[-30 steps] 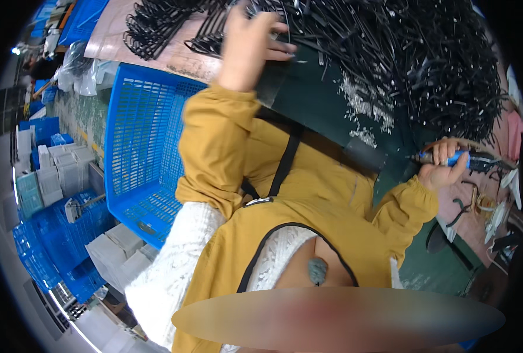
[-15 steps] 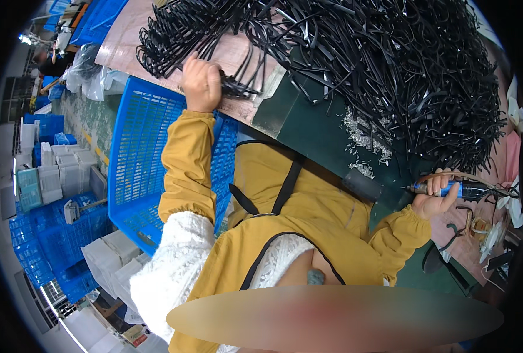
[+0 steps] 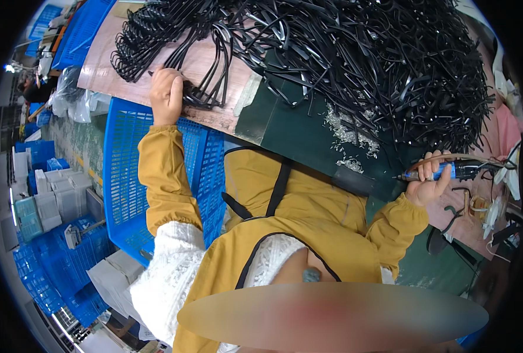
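At the pink tabletop's near edge, my left hand (image 3: pixel 167 97) is closed round the near end of a row of thin black eyeglass arms (image 3: pixel 211 94). Its fingertips are partly hidden among them. More of these slim pieces, curved at their ends, lie fanned out in a stack (image 3: pixel 135 56) beyond that hand. Off to the right, my right hand (image 3: pixel 430 179) is wrapped round a blue and black electric screwdriver (image 3: pixel 461 171), whose thin tip points left over the dark green mat (image 3: pixel 296 132). The tip touches no piece that I can see.
A large heap of black eyeglass arms (image 3: pixel 385 65) covers the far and right table. Small silvery bits (image 3: pixel 352 135) lie scattered on the mat. Below my left arm stands a blue plastic basket (image 3: pixel 123 188). Pliers (image 3: pixel 449 217) and cords lie at the right.
My left hand has shifted left and nearer, and the row of black pieces under it has moved along. My right hand stays near the mat's right side with the screwdriver. The view has shifted slightly.
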Available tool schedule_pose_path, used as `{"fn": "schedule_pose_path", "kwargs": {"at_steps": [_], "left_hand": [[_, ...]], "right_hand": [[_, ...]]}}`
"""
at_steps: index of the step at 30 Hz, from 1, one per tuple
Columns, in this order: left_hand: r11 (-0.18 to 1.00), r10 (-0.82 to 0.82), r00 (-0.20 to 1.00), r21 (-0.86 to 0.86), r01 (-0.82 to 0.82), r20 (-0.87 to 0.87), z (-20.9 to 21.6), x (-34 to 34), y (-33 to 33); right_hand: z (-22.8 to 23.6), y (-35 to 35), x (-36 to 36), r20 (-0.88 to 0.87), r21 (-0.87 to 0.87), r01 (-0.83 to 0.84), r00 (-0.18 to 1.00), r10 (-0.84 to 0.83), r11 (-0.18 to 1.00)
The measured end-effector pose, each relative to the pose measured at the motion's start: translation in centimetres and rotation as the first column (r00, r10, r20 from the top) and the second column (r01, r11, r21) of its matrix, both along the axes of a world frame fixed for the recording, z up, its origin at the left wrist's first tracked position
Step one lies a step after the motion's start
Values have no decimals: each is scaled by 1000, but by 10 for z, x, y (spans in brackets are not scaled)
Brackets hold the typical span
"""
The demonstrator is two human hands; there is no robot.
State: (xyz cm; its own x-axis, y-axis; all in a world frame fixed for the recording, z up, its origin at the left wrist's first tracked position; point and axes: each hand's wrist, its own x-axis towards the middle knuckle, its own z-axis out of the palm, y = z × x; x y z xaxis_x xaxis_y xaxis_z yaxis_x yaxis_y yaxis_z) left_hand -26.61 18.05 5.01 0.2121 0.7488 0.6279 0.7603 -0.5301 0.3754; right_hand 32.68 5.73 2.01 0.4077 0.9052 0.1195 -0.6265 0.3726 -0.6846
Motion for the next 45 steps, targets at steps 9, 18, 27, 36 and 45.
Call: {"fn": "schedule_pose_path", "kwargs": {"at_steps": [9,18,27,36,45], "left_hand": [[987,-155,942,-92,133,-298,12,183,-26],[990,-97,955,-126,63,-280,8,198,-17],[875,-270,954,379,300,-132,117,360,166],[940,61,819,310,146,-571,80,416,190],[962,-262,939,144,234,222,130,375,111]], "right_hand": [[1,0,-2,195,-24,33,980,-27,999],[-17,21,95,996,51,490,-92,-6,870],[-50,45,89,979,198,651,-96,-179,733],[-36,32,89,759,48,439,568,-318,897],[-16,17,75,693,30,575,578,-432,818]]}}
